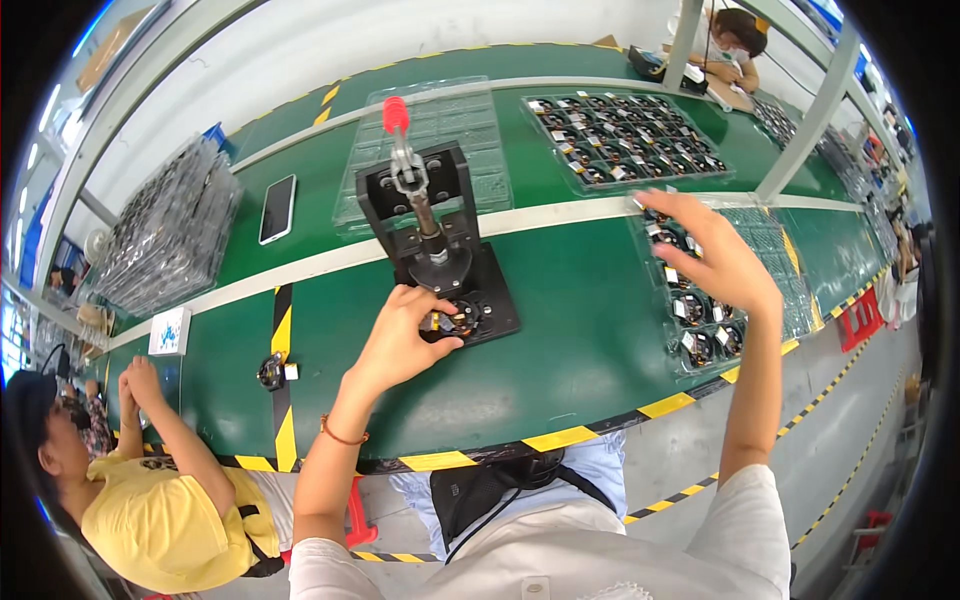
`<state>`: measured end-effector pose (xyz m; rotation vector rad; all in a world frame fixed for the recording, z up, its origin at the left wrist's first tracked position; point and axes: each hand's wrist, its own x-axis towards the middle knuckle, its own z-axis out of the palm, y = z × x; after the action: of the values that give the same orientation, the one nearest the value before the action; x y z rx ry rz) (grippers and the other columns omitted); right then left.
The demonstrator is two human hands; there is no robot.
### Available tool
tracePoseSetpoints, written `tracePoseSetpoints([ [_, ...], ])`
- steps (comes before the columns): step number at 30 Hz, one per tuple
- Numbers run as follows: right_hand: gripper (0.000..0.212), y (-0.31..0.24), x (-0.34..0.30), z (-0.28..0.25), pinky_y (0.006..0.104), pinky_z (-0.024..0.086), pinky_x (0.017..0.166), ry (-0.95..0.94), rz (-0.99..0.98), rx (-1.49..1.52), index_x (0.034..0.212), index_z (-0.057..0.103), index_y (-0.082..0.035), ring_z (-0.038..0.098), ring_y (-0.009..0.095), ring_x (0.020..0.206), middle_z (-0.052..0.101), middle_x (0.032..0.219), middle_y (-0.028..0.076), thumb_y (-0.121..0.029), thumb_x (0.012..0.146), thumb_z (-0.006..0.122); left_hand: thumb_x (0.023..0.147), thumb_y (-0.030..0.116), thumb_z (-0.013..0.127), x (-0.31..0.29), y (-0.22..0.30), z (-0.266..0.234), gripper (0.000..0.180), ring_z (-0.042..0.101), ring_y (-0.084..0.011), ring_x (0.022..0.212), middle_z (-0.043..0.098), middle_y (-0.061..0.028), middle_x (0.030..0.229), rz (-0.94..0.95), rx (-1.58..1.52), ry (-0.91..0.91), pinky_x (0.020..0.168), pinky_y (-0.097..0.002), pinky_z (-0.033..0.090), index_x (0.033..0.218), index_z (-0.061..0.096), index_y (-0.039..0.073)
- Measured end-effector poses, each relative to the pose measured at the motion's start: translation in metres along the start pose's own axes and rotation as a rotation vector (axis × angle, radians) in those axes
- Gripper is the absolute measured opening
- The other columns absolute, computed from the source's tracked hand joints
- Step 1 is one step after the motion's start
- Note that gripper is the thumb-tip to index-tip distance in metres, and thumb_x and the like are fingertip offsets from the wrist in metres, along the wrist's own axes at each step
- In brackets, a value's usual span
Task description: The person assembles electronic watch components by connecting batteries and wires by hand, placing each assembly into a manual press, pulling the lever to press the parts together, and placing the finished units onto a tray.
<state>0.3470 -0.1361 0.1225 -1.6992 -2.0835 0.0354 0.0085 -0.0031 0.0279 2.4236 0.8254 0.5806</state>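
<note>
My left hand (402, 338) is at the base of a black toggle-clamp press (432, 240) with a red-tipped lever. Its thumb and fingers close round a small round black part with coloured bits (464, 318), which rests on the black base plate; the fingers partly cover it. Above the near end of a clear plastic tray (672, 345) on the right, my right hand (715, 250) reaches with its fingers stretched out and thumb apart. Several similar round black parts (690, 308) sit in that tray's pockets, some hidden beneath the hand. I see nothing held in the right hand.
A full parts tray (630, 140) lies beyond the white rail. Stacked clear trays (172, 225) and a phone (278, 209) are at left. One loose round part (271, 371) lies on the striped tape. A person in yellow (165, 520) sits close on the left; another (735, 50) works far right.
</note>
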Motion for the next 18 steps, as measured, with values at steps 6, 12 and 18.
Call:
tracePoseSetpoints([
  [6,0.044,-0.042,0.107,0.035,0.0400,0.037,0.103,0.139,-0.404,0.079,0.128,0.050,-0.007,0.049,0.030,0.120,0.053,0.128,0.014,-0.015,0.086,0.059,0.065,0.011,0.073,-0.001,0.003,0.007,0.028,0.053,-0.0270,0.092,0.065,-0.0109,0.097,0.040,0.035,0.017,0.084,-0.0357,0.047,0.091,0.065,0.003],
  [12,0.041,-0.079,0.167,0.057,0.0377,0.040,0.098,0.278,-0.354,0.335,0.122,0.053,-0.004,0.052,0.029,0.115,0.057,0.121,0.014,-0.028,0.089,0.057,0.063,0.010,0.068,-0.004,-0.008,0.017,0.027,0.053,-0.0276,0.091,0.060,-0.0108,0.089,0.119,0.031,0.109,0.081,-0.0353,0.047,0.088,0.064,0.002],
  [18,0.049,-0.101,0.185,0.059,0.0356,0.041,0.094,0.159,-0.113,0.626,0.120,0.052,0.001,0.057,0.027,0.108,0.062,0.111,0.016,-0.040,0.092,0.051,0.062,0.005,0.066,-0.004,-0.009,0.010,0.030,0.052,-0.0269,0.092,0.060,-0.0108,0.091,0.026,-0.037,0.034,0.081,-0.0351,0.047,0.092,0.065,0.000],
])
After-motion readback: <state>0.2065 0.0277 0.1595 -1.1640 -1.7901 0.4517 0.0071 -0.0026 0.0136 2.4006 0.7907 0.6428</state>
